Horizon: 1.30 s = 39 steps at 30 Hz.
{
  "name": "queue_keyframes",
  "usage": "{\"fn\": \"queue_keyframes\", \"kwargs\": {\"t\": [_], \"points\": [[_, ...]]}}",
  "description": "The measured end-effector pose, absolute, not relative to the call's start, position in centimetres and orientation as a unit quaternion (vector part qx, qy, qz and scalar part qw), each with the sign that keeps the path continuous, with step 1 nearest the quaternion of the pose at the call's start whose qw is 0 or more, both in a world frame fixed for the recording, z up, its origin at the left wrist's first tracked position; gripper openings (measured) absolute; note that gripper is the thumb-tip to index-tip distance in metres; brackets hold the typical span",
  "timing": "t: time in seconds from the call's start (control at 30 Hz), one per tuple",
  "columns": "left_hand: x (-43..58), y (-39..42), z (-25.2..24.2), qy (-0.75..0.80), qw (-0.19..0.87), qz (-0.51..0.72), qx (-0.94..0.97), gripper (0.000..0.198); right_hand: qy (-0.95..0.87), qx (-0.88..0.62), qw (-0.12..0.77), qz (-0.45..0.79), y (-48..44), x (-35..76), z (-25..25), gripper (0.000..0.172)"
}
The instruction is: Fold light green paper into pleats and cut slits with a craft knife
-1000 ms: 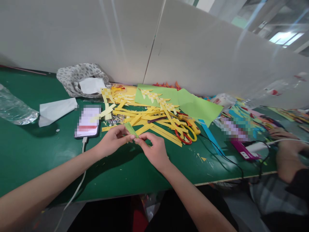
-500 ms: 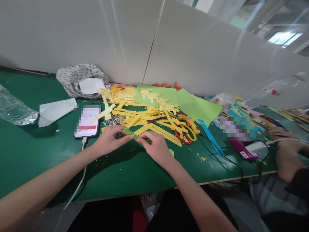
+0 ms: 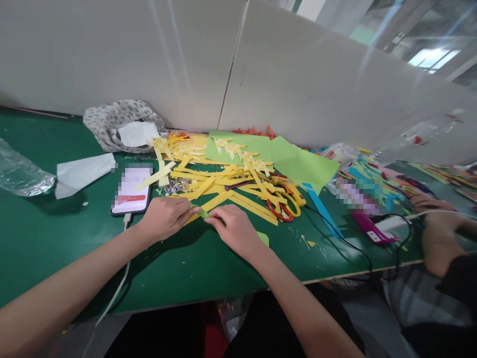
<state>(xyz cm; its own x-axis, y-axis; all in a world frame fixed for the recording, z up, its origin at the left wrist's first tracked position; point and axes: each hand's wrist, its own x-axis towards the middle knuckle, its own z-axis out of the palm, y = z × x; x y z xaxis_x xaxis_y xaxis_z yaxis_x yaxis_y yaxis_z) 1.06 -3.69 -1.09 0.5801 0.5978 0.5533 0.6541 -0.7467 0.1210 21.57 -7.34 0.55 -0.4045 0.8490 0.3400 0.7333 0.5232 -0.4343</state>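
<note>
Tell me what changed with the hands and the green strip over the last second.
The left hand and right hand sank toward the table, keeping their pinch on the green paper strip, which went from tilted up to nearly flat. A light green paper end now shows beside the right hand. The phone, scissors and yellow strips lie as before.

Phone [image 3: 130, 191] left of paper strips [image 3: 223, 184]

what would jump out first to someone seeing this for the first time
The heap of yellow paper strips in the middle of the green table catches the eye first, with light green paper sheets behind it and red-and-yellow-handled scissors at its right edge. Just in front, the left hand and right hand pinch a narrow green paper strip between them.
</note>
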Motion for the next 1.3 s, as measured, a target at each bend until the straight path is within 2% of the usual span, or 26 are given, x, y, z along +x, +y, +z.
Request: {"fn": "queue_keyframes", "kwargs": {"t": [0.07, 0.13, 0.33, 0.43, 0.5, 0.6, 0.7, 0.8, 0.83, 0.93, 1.0, 1.3], "points": [[1.0, -3.6, -1.1, -0.351, 0.075, -0.289, -0.888, 0.051, -0.833, -0.473, 0.268, 0.103, -7.4, 21.5, 0.5, 0.013], [1.0, -3.7, -1.0, -0.349, 0.056, -0.291, -0.889, 0.053, -0.827, -0.477, 0.277, 0.108, -7.4, 21.6, 0.6, 0.013], [1.1, -4.1, -0.4, -0.347, -0.22, -0.332, -0.849, 0.048, -0.783, -0.487, 0.348, 0.167, -7.4, 21.5, 0.9, 0.012], [1.4, -4.3, -0.4, -0.307, -0.294, -0.316, -0.848, 0.041, -0.766, -0.469, 0.385, 0.211, -7.8, 20.9, 1.1, 0.011], [1.6, -4.6, -0.6, -0.289, -0.322, -0.282, -0.856, 0.04, -0.769, -0.458, 0.38, 0.235, -8.1, 20.5, 1.2, 0.013], [1.9, -4.9, -0.7, -0.291, -0.342, -0.263, -0.854, 0.039, -0.773, -0.458, 0.355, 0.261, -8.4, 20.2, 1.4, 0.018], [2.0, -5.0, -0.6, -0.322, -0.352, -0.284, -0.831, 0.04, -0.766, -0.465, 0.333, 0.294, -8.2, 20.7, 1.9, 0.014], [1.8, -4.8, -0.5, -0.363, -0.359, -0.354, -0.784, 0.044, -0.764, -0.48, 0.318, 0.292, -7.8, 21.9, 2.4, 0.042], [1.7, -4.7, -0.4, -0.372, -0.357, -0.375, -0.771, 0.044, -0.767, -0.486, 0.314, 0.277, -7.7, 22.2, 2.5, 0.044], [1.5, -4.5, -0.4, -0.374, -0.343, -0.404, -0.761, 0.043, -0.783, -0.49, 0.316, 0.219, -7.4, 22.8, 2.7, 0.024], [1.4, -4.5, -0.4, -0.372, -0.34, -0.41, -0.76, 0.041, -0.796, -0.474, 0.327, 0.185, -7.3, 22.9, 2.6, 0.017], [1.3, -4.0, -0.6, -0.423, -0.364, -0.422, -0.714, 0.044, -0.799, -0.458, 0.376, 0.102, -6.9, 23.0, 2.2, 0.02]]}}
